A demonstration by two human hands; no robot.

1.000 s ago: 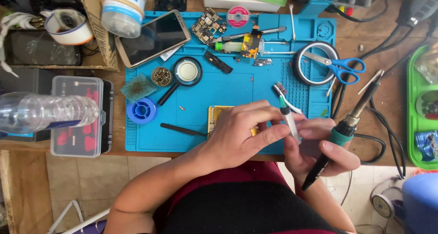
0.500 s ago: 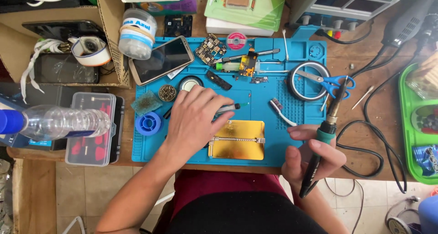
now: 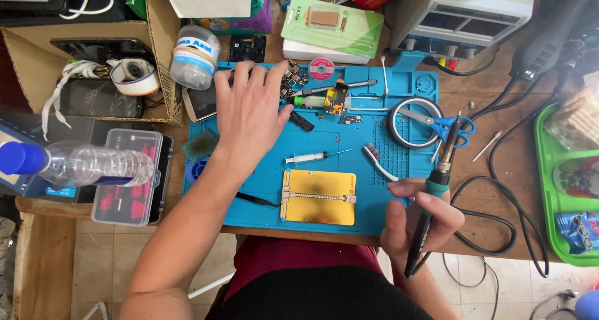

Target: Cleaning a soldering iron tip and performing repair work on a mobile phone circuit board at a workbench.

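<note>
My left hand [image 3: 253, 111] reaches over the upper left of the blue work mat [image 3: 374, 189], fingers spread, above a phone [image 3: 198, 101] and beside a small circuit board [image 3: 293, 76]. It holds nothing that I can see. My right hand [image 3: 418, 217] is at the mat's front right corner, gripping a soldering iron [image 3: 437, 182] with its tip pointing away toward the scissors [image 3: 443, 123]. A yellow board holder [image 3: 318, 198], a syringe [image 3: 309, 157] and a toothbrush [image 3: 377, 161] lie on the mat between my hands.
A clear plastic bottle [image 3: 81, 164] lies over a parts box [image 3: 128, 176] at left. A cardboard box [image 3: 87, 64] and a white tub [image 3: 194, 56] stand at the back left. A power supply [image 3: 468, 11] sits at the back right, a green tray [image 3: 571, 182] at the right edge. Cables [image 3: 493, 226] loop off the table.
My left hand has moved from near my right hand, over the middle of the mat, up to the phone at the back left. The toothbrush now lies on the mat. The soldering iron stays gripped.
</note>
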